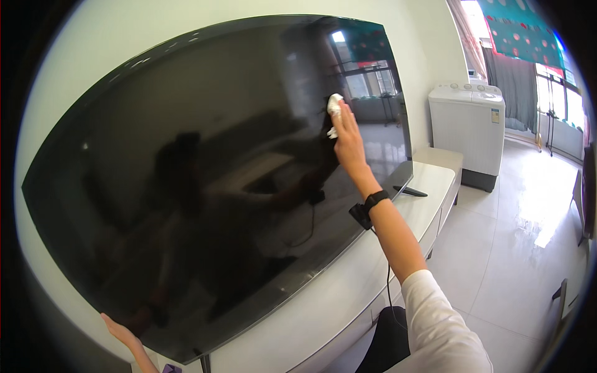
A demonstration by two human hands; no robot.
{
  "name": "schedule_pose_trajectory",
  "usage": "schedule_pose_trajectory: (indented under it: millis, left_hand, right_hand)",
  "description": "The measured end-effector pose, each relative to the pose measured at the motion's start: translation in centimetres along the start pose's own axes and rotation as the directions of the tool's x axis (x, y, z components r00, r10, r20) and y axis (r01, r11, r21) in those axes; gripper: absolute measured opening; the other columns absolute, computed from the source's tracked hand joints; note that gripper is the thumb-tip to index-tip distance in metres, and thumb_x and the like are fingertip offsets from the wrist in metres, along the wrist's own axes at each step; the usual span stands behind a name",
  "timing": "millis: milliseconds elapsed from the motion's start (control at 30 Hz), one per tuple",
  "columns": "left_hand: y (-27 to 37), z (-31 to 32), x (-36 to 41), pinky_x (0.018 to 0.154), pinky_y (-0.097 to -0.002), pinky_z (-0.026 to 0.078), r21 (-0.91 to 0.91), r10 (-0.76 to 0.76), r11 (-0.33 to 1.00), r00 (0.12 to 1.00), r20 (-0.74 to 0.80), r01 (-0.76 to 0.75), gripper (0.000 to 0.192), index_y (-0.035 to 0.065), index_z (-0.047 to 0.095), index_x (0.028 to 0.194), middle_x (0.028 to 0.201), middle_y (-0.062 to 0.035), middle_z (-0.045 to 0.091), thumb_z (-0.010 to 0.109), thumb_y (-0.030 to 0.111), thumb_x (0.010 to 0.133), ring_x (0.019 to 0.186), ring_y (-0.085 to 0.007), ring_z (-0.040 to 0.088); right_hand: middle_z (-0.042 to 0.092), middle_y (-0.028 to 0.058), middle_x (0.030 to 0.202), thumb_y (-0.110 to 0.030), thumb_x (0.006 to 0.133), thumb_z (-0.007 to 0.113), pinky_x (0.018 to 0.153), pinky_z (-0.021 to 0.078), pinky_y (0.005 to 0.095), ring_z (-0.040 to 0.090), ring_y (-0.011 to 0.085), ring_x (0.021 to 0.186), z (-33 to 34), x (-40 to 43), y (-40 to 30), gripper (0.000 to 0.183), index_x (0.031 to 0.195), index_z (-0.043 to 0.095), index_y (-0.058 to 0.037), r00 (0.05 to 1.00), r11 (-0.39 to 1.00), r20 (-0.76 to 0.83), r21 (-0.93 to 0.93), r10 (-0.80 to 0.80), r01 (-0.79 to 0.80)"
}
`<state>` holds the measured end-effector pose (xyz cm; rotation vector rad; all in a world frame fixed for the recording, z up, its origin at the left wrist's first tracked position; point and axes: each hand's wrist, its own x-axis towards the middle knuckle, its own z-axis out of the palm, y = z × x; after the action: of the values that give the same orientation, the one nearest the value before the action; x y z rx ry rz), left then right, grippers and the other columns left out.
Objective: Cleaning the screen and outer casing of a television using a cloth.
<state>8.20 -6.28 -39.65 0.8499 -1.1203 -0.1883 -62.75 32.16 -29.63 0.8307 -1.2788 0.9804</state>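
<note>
A large television [224, 140] with a dark, glossy screen fills the view before me. My right hand [347, 137] presses a crumpled white cloth or tissue [334, 105] flat against the right part of the screen. A black strap with a small black device [361, 216] and a cable is on my right wrist. At the lower left, my left hand [119, 330] rests by the television's edge near its bottom corner, holding no separate object that I can see; some fingers are hidden. The screen reflects a person and a window.
A long white TV cabinet [345, 275] stands under the television, whose black foot [410, 191] rests on it. Beyond its right end is a white washing machine [466, 130]. A purple object [171, 369] lies at the bottom left. Curtains [513, 88] hang far right.
</note>
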Motion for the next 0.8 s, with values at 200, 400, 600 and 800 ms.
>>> schedule_pose_trajectory:
  millis: [200,400,600,800]
  left_hand:
    - [0.9,0.7,-0.7,0.119,-0.0347,0.024,-0.043,0.02,0.999,0.994,-0.104,-0.025,0.067,-0.0104,0.038,0.145,0.155,-0.0199,0.037,0.04,0.044,0.106,0.14,-0.0313,0.038]
    - [0.1,-0.4,0.3,0.114,-0.0357,0.032,-0.181,-0.155,0.97,0.987,0.047,0.161,0.065,-0.0099,0.041,0.143,0.148,-0.0192,0.047,0.04,0.043,0.106,0.133,-0.0287,0.046]
    - [0.7,1.9,-1.1,0.109,-0.037,0.037,-0.04,-0.07,0.997,0.997,-0.009,0.07,0.06,-0.0124,0.051,0.134,0.137,-0.0228,0.056,0.04,0.04,0.107,0.127,-0.0306,0.052]
    - [-0.6,-1.2,0.2,0.107,-0.0358,0.039,-0.119,-0.053,0.991,0.998,0.042,0.058,0.063,-0.0148,0.053,0.13,0.131,-0.0224,0.06,0.041,0.042,0.107,0.122,-0.0287,0.055]
  right_hand:
    - [0.038,0.0258,0.151,0.017,0.08,0.041,0.116,0.0311,0.0421,0.035,0.0417,0.141,-0.1,-4.9,11.3,0.066,0.143,0.046,-0.0022,0.93,0.93,-0.041,0.052,0.366,-0.364]
    - [0.047,0.0252,0.146,0.008,0.091,0.041,0.113,0.0352,0.0405,0.044,0.0382,0.137,2.1,-8.5,10.3,0.053,0.142,0.049,-0.0037,0.773,0.788,-0.163,0.209,0.613,-0.58]
    - [0.049,0.0245,0.144,0.009,0.097,0.04,0.111,0.0385,0.0376,0.044,0.0377,0.138,1.5,-4.4,-6.2,0.045,0.139,0.052,0.0002,0.906,0.861,-0.117,0.38,0.407,-0.338]
    - [0.039,0.0275,0.15,0.01,0.083,0.053,0.116,0.0311,0.0514,0.035,0.0421,0.142,1.6,-3.6,-33.6,0.054,0.136,0.052,0.0017,0.998,0.785,0.028,0.619,-0.056,0.027]
